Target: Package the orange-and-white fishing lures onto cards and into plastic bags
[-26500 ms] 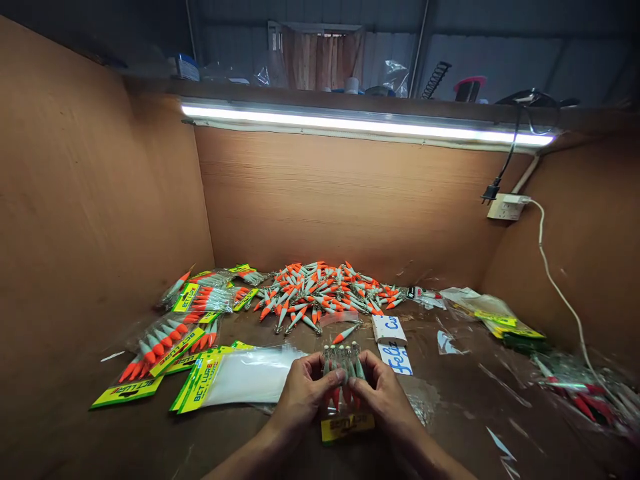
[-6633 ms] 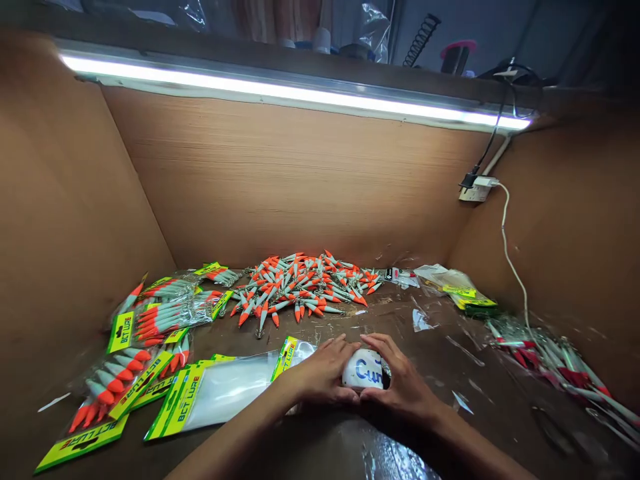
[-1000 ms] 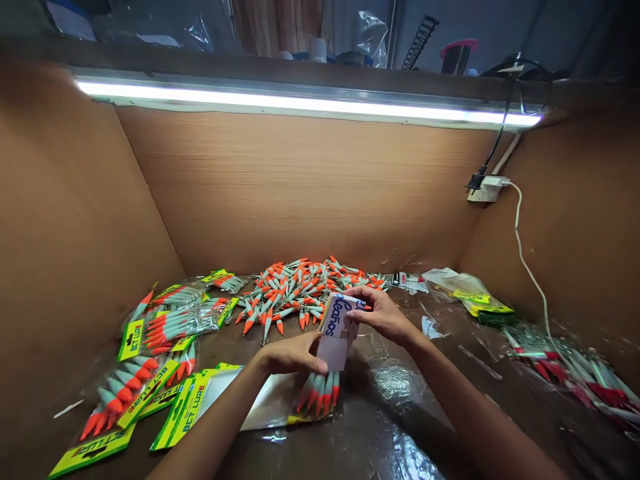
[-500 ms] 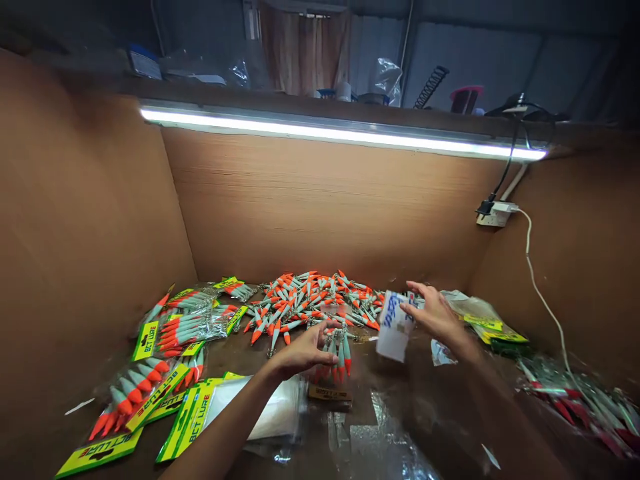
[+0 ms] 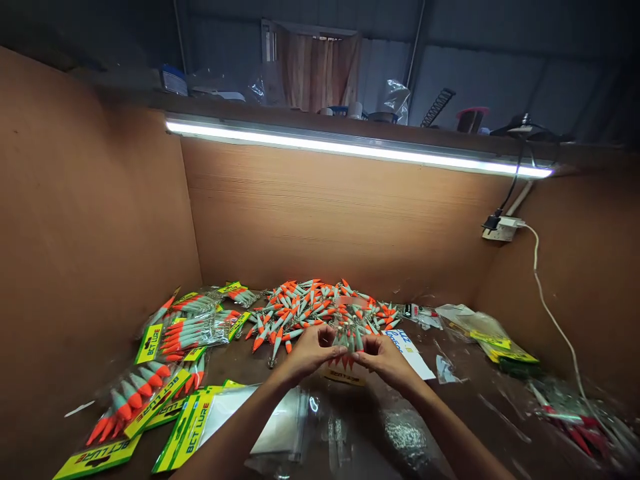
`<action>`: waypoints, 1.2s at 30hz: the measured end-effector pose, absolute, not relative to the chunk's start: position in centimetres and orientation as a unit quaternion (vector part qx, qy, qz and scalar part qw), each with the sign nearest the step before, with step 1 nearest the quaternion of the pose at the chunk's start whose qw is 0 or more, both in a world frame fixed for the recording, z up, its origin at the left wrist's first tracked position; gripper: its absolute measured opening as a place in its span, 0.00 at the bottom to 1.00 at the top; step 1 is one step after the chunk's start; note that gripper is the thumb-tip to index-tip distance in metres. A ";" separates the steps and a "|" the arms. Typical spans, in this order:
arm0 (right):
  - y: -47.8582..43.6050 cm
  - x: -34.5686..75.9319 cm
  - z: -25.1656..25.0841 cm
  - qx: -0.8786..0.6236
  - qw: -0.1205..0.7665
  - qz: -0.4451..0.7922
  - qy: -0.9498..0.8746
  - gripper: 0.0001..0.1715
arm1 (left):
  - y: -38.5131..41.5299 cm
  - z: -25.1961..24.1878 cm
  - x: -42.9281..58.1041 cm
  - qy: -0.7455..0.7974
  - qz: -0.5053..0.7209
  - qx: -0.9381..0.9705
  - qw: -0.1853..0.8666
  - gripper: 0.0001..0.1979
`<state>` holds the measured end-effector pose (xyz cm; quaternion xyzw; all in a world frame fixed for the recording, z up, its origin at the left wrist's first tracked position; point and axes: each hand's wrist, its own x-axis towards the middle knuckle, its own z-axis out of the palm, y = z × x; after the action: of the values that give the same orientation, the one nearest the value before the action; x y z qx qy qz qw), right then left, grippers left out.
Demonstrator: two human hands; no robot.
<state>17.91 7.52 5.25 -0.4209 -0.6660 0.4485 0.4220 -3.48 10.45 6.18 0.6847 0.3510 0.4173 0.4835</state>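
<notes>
Near L hand (image 5: 315, 350) w/ lure pk (image 5: 351, 339), bags (image 5: 220, 410) read "BCT LURE".

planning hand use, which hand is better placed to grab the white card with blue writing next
Probably the right hand: it is nearer the white card, while the left hand is across the lure pack. Both grip the pack.
</notes>
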 end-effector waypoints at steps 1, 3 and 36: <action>7.5 18.0 5.4 -0.412 0.427 0.453 -0.665 0.17 | 10.6 6.0 -3.3 0.352 0.420 0.688 0.476 0.16; 7.4 17.9 5.7 -0.395 0.438 0.457 -0.665 0.18 | 10.8 5.8 -3.0 0.352 0.428 0.691 0.465 0.15; 5.6 16.6 7.2 -0.380 0.501 0.498 -0.597 0.19 | 9.3 7.2 -1.6 0.316 0.473 0.668 0.480 0.14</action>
<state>16.56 5.64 7.21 -0.3802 -0.5970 0.4981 0.5009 -1.56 9.31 7.17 0.6677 0.3162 0.4733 0.4798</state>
